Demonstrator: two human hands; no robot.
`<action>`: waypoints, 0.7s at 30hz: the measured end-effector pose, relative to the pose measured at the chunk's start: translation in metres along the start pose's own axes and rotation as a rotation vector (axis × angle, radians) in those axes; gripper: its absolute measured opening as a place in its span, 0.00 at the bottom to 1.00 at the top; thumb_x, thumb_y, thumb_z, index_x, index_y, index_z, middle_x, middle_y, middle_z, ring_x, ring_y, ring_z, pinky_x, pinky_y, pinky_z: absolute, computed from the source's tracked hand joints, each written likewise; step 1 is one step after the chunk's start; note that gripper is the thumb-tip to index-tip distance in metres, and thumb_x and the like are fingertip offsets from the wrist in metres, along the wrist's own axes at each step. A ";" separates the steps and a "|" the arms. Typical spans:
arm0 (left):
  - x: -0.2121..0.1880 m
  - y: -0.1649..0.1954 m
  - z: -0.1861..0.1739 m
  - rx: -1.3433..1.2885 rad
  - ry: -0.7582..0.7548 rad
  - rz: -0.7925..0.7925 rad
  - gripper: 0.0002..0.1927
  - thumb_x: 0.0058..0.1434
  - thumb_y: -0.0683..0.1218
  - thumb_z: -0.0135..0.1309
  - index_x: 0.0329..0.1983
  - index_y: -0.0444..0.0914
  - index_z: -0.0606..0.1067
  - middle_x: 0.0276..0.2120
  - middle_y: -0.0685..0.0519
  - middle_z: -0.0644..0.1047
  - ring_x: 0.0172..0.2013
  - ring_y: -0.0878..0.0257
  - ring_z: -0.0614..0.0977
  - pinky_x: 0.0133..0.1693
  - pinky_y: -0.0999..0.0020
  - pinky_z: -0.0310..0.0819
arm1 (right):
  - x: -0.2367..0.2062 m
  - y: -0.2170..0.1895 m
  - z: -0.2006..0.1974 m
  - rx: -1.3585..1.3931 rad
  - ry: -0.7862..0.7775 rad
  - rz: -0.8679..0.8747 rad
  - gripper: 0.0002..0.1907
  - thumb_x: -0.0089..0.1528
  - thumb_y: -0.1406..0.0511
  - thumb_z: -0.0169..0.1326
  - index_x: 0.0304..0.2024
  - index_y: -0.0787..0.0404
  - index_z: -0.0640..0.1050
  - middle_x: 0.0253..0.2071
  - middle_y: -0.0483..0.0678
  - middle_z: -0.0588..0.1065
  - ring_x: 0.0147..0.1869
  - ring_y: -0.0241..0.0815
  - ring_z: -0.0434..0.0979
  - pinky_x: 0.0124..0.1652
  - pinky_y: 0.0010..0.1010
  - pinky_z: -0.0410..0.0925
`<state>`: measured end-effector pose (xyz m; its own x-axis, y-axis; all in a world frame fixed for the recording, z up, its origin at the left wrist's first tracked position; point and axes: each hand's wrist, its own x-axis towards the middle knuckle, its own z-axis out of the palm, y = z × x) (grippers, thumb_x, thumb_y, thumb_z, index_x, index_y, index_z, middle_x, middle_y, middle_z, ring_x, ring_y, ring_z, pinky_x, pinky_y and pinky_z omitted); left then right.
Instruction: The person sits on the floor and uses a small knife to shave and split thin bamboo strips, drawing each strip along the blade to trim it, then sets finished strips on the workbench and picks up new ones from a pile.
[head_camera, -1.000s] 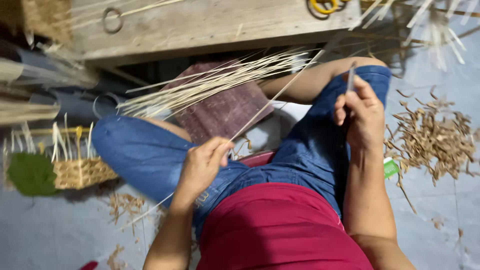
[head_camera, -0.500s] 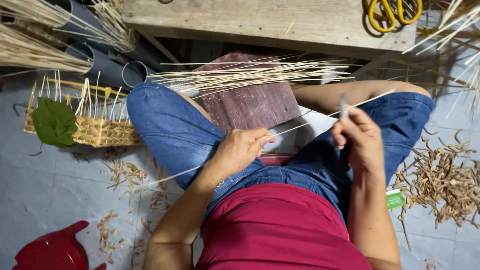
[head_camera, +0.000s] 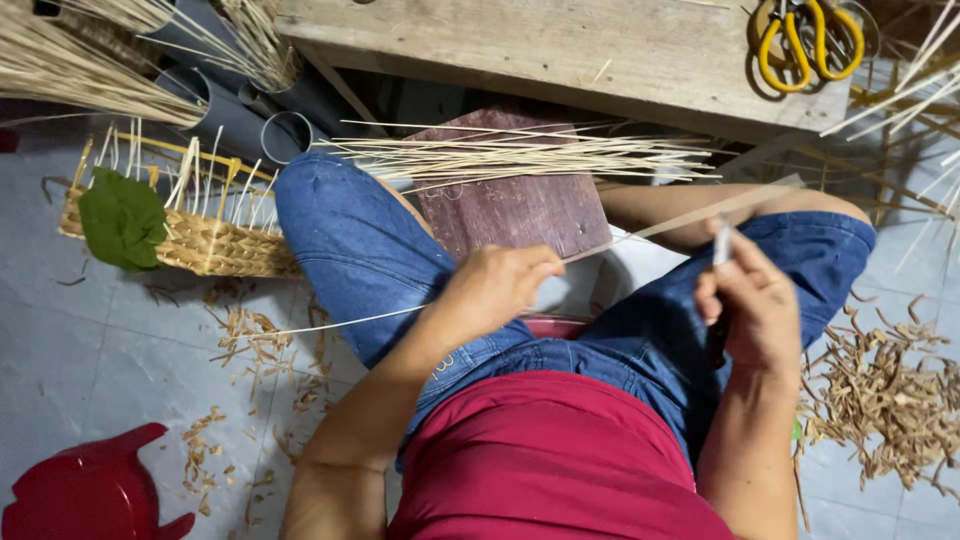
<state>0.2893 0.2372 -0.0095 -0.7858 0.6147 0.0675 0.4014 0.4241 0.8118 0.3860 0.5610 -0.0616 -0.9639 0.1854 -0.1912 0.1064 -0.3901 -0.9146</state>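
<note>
Left hand: my left hand (head_camera: 495, 290) is closed around a long thin cane strip (head_camera: 660, 225), pinching it above my left knee.
Right hand: my right hand (head_camera: 750, 305) is clamped on a small knife (head_camera: 721, 240), its blade upright and touching the strip.
Strip: it runs slantwise across my lap, from the floor at lower left up toward the bench's right end.
Board: a dark reddish board (head_camera: 515, 205) lies between my knees, with a bundle of pale splints (head_camera: 520, 155) across its far edge.
Bench: a wooden bench (head_camera: 560, 45) stands beyond it; yellow-handled scissors (head_camera: 800, 40) lie at its right corner.
Floor: a woven basket (head_camera: 190, 240) with a green leaf (head_camera: 122, 220) sits left, shavings (head_camera: 890, 400) right, a red stool (head_camera: 90, 490) at lower left.
</note>
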 end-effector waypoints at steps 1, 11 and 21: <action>0.004 0.002 0.005 0.042 0.019 0.109 0.10 0.69 0.49 0.48 0.44 0.44 0.79 0.29 0.50 0.81 0.30 0.53 0.84 0.33 0.58 0.78 | 0.001 0.002 0.008 -0.032 -0.029 0.047 0.26 0.67 0.68 0.52 0.68 0.66 0.72 0.31 0.50 0.75 0.26 0.34 0.68 0.27 0.23 0.63; -0.005 0.048 0.016 -0.005 0.496 0.477 0.07 0.65 0.42 0.60 0.45 0.41 0.78 0.40 0.52 0.80 0.45 0.51 0.83 0.51 0.59 0.77 | 0.011 0.013 0.017 0.132 0.057 -0.082 0.17 0.71 0.68 0.54 0.61 0.65 0.74 0.46 0.52 0.77 0.31 0.38 0.71 0.31 0.25 0.65; 0.007 0.023 0.091 -0.494 0.148 -0.016 0.23 0.75 0.51 0.45 0.69 0.36 0.67 0.54 0.46 0.79 0.50 0.59 0.83 0.48 0.67 0.78 | 0.014 0.033 0.027 0.286 0.074 -0.070 0.19 0.70 0.67 0.55 0.63 0.61 0.73 0.50 0.50 0.78 0.33 0.38 0.73 0.30 0.26 0.66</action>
<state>0.3361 0.3115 -0.0425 -0.8624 0.4953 0.1050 0.1469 0.0462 0.9881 0.3692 0.5264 -0.0850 -0.9449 0.2817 -0.1667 -0.0426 -0.6108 -0.7907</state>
